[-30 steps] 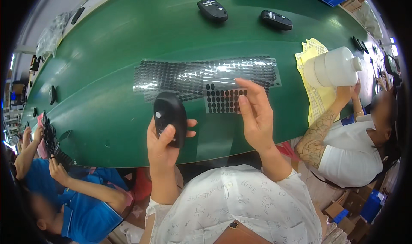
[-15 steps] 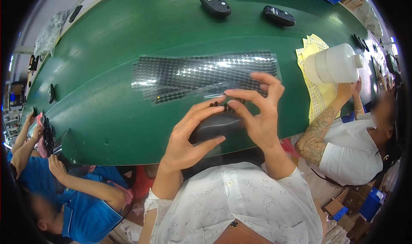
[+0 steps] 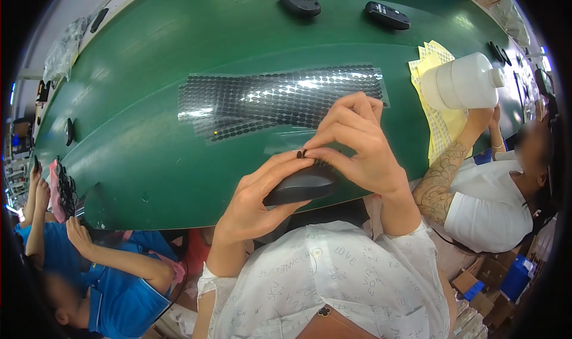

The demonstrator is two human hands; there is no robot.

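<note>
A black computer mouse (image 3: 304, 185) rests in my left hand (image 3: 251, 201), the thumb under it and the fingers along its far side. Over the mouse's far edge, the thumb and forefinger of my right hand (image 3: 363, 148) are pinched on a small black oval pad (image 3: 301, 154). That pad is also at my left fingertips. A piece of clear film (image 3: 285, 139) shows just beyond the fingers; whether it is held cannot be made out. Farther off on the green table lie overlapping clear sheets covered with rows of black oval pads (image 3: 238, 100).
Two black mice, one (image 3: 298, 0) at the far middle and another (image 3: 388, 15) to its right, lie underside up. Yellow sticker sheets (image 3: 438, 127) lie at right, near a white plastic bottle (image 3: 459, 81) by a co-worker's arm. Another co-worker in blue sits at left.
My right hand has come in toward my left, its raised fingers now curled together, with the pinch on the black pad. The mouse has turned slightly in my left hand.
</note>
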